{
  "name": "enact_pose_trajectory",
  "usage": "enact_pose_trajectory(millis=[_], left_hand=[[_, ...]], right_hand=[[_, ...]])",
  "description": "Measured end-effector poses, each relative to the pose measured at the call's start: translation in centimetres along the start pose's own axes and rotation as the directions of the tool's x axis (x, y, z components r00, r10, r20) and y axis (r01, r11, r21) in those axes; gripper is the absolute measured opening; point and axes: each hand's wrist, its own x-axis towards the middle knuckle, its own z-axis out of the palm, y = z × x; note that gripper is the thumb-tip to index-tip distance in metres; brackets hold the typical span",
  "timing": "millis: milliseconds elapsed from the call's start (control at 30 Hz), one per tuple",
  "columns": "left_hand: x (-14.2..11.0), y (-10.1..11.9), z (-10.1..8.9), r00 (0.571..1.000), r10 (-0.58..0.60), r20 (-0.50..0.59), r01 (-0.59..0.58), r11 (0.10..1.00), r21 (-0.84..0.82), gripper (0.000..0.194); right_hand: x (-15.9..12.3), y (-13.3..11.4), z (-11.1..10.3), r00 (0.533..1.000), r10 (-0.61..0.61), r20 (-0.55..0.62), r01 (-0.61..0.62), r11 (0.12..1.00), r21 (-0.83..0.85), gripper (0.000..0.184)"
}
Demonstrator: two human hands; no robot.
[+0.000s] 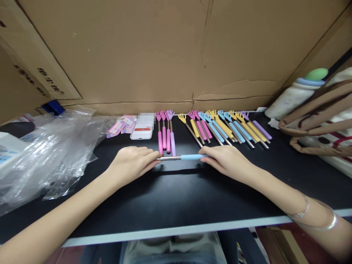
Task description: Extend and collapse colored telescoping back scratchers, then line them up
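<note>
A telescopic back scratcher with a light blue grip and steel shaft [181, 157] is held level just above the black table [176, 198]. My left hand [134, 163] pinches its steel end; my right hand [228, 161] closes round the blue grip end. Behind it lie three pink and lilac scratchers [165, 134] in a tight group. To their right lies a longer row of yellow, pink, blue and lilac scratchers [228, 128], claw heads toward the cardboard wall.
Crumpled clear plastic bags [46, 154] cover the table's left. A white phone [142, 131] and pink slips [121, 126] lie at the back. A cardboard wall [165, 51] closes the rear. A bottle [297, 93] and a tote bag [321, 124] stand right.
</note>
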Motion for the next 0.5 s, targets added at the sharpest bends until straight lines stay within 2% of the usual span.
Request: enact_pose_trajectory(millis=[500], left_hand=[[0.19, 0.01, -0.12, 1.0, 0.008, -0.019, -0.008, 1.0, 0.011, 0.027]], right_hand=[[-0.03, -0.17, -0.19, 0.999, -0.006, 0.038, 0.006, 1.0, -0.004, 0.028]])
